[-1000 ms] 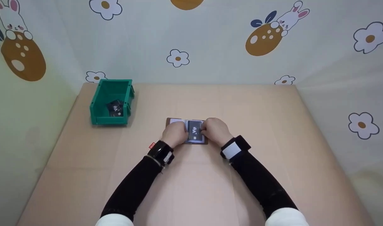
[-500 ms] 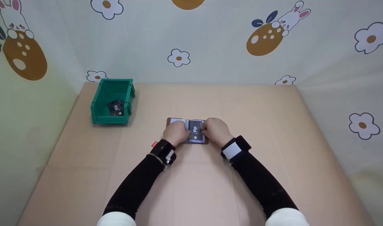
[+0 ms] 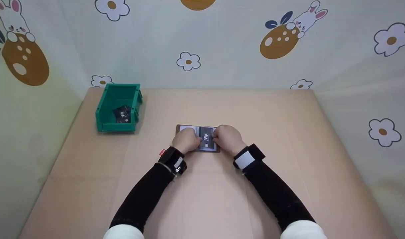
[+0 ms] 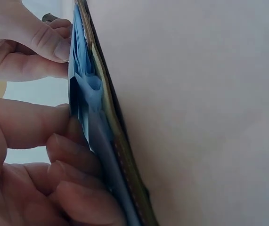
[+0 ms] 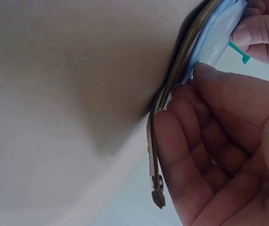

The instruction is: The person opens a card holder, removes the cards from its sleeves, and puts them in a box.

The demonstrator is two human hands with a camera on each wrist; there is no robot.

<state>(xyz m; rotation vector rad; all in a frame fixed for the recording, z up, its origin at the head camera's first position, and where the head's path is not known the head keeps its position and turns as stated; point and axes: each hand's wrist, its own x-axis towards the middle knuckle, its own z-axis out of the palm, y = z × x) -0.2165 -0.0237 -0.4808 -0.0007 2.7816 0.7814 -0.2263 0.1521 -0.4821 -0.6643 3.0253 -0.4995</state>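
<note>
A brown card holder [image 3: 217, 149] with clear bluish sleeves [image 4: 94, 89] lies spread out on the table, around its middle. On its right-hand page is a black card [image 3: 206, 137] marked "Vip". My left hand [image 3: 186, 140] is over the left page, its curled fingers pinching the card's inner edge, which shows dark in the left wrist view. At the outer edge, my right hand [image 3: 229, 137] pinches the sleeve and page between thumb and fingers. The holder's strap with a snap [image 5: 158, 190] sticks out beneath the right fingers. Both hands hide parts of the pages.
A green bin [image 3: 116, 127] stands at the table's back left, holding several black cards [image 3: 122, 114] of the same look. Behind the table [image 3: 202, 199] hangs a pale curtain [image 3: 229, 43] printed with flowers and rabbits.
The left hand has shifted very slightly right along the card's inner edge. The right hand and the card holder stay practically in place.
</note>
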